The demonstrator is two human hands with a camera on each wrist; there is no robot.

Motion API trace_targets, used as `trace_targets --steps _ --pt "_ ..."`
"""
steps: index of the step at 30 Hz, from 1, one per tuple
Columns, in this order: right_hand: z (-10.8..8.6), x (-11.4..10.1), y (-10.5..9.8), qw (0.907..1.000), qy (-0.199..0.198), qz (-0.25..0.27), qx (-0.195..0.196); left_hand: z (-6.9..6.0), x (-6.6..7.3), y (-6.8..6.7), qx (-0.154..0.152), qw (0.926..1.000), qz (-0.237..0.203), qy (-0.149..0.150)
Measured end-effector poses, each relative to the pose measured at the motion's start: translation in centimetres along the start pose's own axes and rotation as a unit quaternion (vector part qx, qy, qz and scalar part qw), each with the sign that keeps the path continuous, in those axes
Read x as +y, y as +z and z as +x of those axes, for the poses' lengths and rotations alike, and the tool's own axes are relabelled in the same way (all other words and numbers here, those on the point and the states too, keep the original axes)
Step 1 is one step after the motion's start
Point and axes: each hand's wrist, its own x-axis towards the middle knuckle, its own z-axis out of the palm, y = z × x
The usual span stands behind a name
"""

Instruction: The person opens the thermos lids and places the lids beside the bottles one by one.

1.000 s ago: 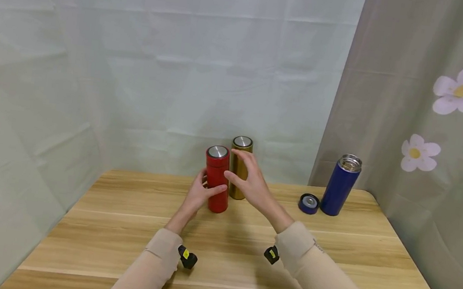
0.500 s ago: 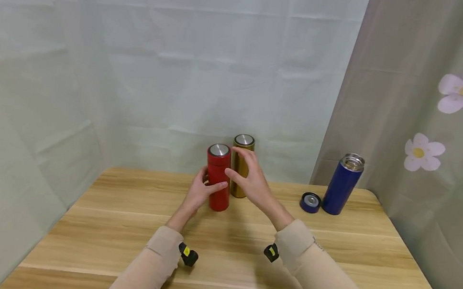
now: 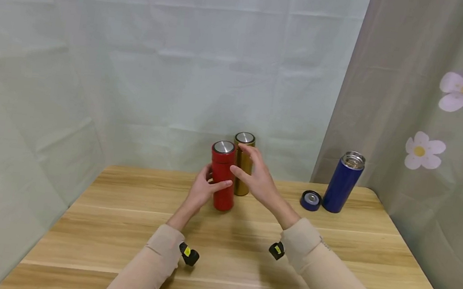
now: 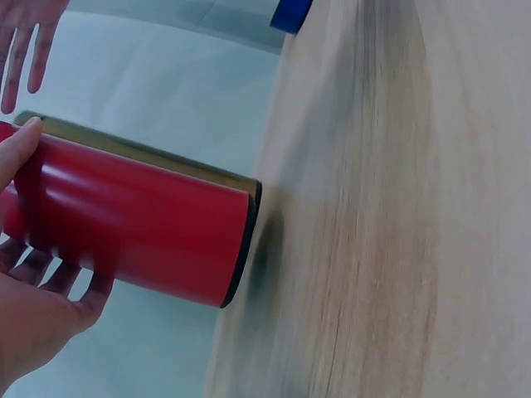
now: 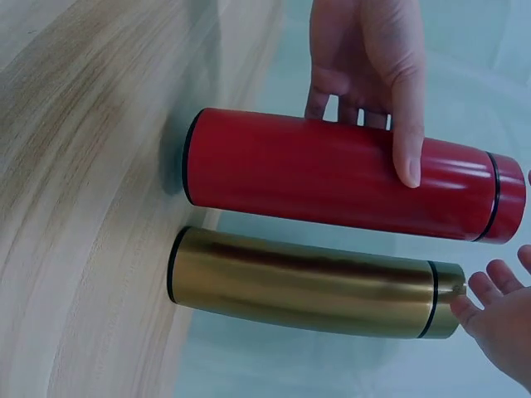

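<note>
My left hand [image 3: 202, 190] grips the body of a red thermos bottle [image 3: 222, 196], thumb across its front and fingers round the far side. The bottle is upright with its silver-topped lid on; I cannot tell whether its base touches the table. To the right of that lid, my right hand [image 3: 263, 179] is held in the air, thumb and fingers spread apart around nothing. A gold thermos bottle [image 5: 307, 286], also lidded, stands just behind the red one. In the head view my right fingers partly cover it.
A blue thermos bottle [image 3: 341, 187] stands lidless on the right of the wooden table [image 3: 208, 267]. Beside it lies its blue lid [image 3: 310, 200], inner side up. Pale cloth hangs behind the table, and a flowered curtain [image 3: 394, 87] hangs on the right.
The red thermos bottle and my left hand have shifted slightly to the right. My right hand has moved a little the same way, its fingers still spread.
</note>
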Motion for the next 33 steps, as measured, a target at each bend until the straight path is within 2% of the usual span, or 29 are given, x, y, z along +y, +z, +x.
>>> trace_targets --steps 7,15,21,28,33 --pt "-0.5 -0.2 -0.8 0.9999 -0.006 0.016 0.002 -1.2 1.3 0.8 -0.016 0.9998 -0.001 0.009" --pt "-1.2 -0.6 -1.9 0.9997 0.006 0.024 0.006 -2.4 3.2 2.5 -0.042 0.9989 0.004 0.019" --pt "-1.9 -1.2 -2.7 0.9991 0.029 0.027 0.010 -2.8 3.5 3.3 -0.058 0.9981 0.001 0.021" --pt "-2.8 -1.4 -3.5 0.9985 0.039 0.035 0.013 -3.2 3.9 4.1 -0.065 0.9977 0.005 0.018" --pt "-3.6 -1.6 -4.2 0.9968 0.069 0.038 0.011 -3.7 3.9 4.9 -0.083 0.9963 0.009 0.017"
